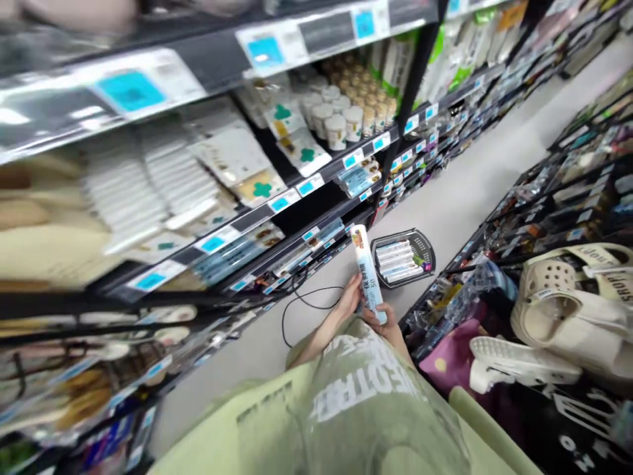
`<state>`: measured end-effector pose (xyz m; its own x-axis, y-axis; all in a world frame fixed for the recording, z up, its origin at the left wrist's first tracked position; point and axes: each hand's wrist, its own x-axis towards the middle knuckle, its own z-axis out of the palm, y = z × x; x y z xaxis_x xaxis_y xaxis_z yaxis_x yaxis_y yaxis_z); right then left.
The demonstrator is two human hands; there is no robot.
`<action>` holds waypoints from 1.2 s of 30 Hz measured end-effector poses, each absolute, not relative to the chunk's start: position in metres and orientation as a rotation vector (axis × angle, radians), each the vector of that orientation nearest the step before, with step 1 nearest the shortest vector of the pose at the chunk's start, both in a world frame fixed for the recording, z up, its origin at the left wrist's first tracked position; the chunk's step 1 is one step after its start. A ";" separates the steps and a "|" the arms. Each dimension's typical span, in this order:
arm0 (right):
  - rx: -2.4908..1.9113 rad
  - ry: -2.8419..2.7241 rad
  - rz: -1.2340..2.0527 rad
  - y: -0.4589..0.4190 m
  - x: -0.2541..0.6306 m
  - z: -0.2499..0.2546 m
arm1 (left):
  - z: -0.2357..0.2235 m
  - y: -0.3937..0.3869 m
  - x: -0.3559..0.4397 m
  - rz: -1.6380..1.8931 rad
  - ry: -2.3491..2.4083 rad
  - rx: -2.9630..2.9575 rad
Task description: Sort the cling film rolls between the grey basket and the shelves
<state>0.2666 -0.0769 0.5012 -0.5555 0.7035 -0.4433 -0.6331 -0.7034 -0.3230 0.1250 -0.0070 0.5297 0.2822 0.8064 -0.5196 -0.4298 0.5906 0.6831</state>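
A long white and pale-blue printed roll (367, 272) is in both of my hands, tilted with its white end away from me. My left hand (351, 295) closes around its left side, near the middle. At the near end, my right hand (383, 317) has its fingers wrapped on the roll. Just beyond the hands, a black shopping basket (424, 247) stands on the floor. Several similar white and blue rolls (395, 259) lie side by side in it, along with a small green and purple item (422, 263).
Shelves with blue price tags (281, 202) run along my left, holding paper cups (336, 130) and packaged goods. A black cable (310, 303) loops over the grey floor (459, 198). On my right hang beige clogs (568, 310) and other goods.
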 end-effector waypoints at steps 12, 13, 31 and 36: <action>-1.280 -0.653 1.886 -0.025 0.245 0.563 | 0.557 -0.030 0.041 1.047 1.180 1.015; -1.240 -0.638 1.860 -0.019 0.239 0.566 | 0.560 -0.034 0.037 1.028 1.166 1.114; -1.316 -0.422 1.091 -0.007 0.240 0.576 | 0.546 -0.069 -0.031 1.249 1.160 0.970; -0.996 -0.208 1.149 -0.006 0.220 0.584 | 0.530 -0.068 -0.022 1.347 1.045 0.761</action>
<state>0.2197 -0.0063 0.5838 0.4421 0.8331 -0.3325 -0.6633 0.0540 -0.7464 -0.0219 -0.0684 0.5299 -0.0772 0.9849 -0.1549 -0.3954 0.1123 0.9116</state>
